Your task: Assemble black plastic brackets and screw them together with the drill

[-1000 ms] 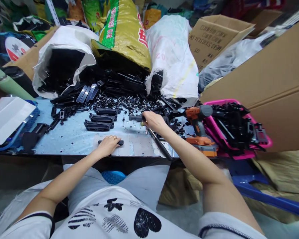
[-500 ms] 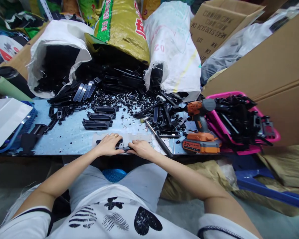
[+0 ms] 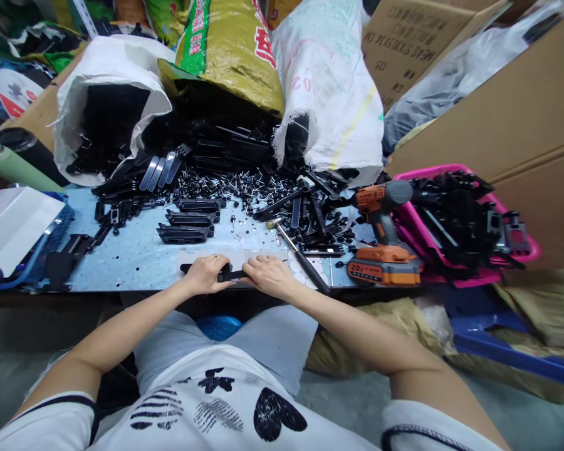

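Note:
At the table's near edge my left hand (image 3: 207, 274) lies over a flat black plastic strip (image 3: 230, 274), fingers curled on it; a ring shows on one finger. My right hand (image 3: 269, 275) meets it from the right, its fingers closed on the same strip's right end. The strip rests on a pale mat (image 3: 244, 258) on the blue table (image 3: 136, 257). Just beyond my right hand a long metal rod tool (image 3: 297, 252) lies slanted.
Three assembled black parts (image 3: 188, 219) lie in a row mid-table. Loose screws and black parts (image 3: 263, 188) spill from sacks (image 3: 329, 94) behind. An orange cordless drill (image 3: 380, 232) stands right, beside a pink basket (image 3: 470, 225) of parts. A white box (image 3: 14, 222) sits left.
My right hand came back from the pile of small parts to the near edge and closed on the strip beside my left hand. The left hand stayed on the strip.

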`<state>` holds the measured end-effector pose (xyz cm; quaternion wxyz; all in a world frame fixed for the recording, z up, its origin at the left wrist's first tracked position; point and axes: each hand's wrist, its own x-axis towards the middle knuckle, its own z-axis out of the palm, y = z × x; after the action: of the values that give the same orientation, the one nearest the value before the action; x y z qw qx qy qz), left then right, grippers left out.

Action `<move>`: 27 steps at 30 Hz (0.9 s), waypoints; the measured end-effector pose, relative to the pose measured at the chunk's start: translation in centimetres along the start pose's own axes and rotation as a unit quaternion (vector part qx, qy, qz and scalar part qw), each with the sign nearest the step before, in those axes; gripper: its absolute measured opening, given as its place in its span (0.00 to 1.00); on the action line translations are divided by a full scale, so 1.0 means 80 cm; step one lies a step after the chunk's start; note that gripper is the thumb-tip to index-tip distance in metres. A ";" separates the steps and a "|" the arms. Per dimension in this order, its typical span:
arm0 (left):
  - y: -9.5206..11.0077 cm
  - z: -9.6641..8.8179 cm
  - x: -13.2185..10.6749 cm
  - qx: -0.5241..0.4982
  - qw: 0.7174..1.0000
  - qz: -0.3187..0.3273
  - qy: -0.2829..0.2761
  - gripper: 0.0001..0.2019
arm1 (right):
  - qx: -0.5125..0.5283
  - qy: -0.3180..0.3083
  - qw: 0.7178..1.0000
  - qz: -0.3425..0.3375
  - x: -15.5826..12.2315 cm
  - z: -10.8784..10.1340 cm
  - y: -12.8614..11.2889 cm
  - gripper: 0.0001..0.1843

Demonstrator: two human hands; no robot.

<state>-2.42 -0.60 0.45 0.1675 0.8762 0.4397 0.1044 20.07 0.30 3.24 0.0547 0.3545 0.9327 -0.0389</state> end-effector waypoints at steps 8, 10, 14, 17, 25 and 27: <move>-0.009 -0.010 0.146 0.011 0.969 -0.243 0.051 0.21 | 0.027 0.046 0.991 0.126 0.092 -0.004 0.090 0.15; -0.010 -0.013 0.179 0.021 0.953 -0.301 0.038 0.16 | -0.003 0.070 0.983 0.168 0.126 0.000 0.106 0.15; -0.021 -0.024 0.156 0.002 0.954 -0.293 0.065 0.12 | -0.002 0.060 0.986 0.157 0.155 0.011 0.118 0.13; -0.043 -0.025 0.072 -0.127 0.928 -0.259 0.236 0.14 | 0.102 0.155 0.972 0.147 0.130 0.013 0.102 0.09; -0.065 0.016 -0.074 -0.198 0.876 -0.256 0.357 0.15 | 0.400 0.220 0.885 0.095 0.034 0.023 0.014 0.08; -0.061 0.017 -0.076 -0.095 0.907 -0.200 0.358 0.13 | 0.350 0.205 0.909 0.092 0.030 0.022 0.007 0.07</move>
<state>-9.17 -3.08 -2.93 0.0986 0.6534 0.6242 0.4168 18.77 2.07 1.14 -0.2617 0.4348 0.8133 -0.2844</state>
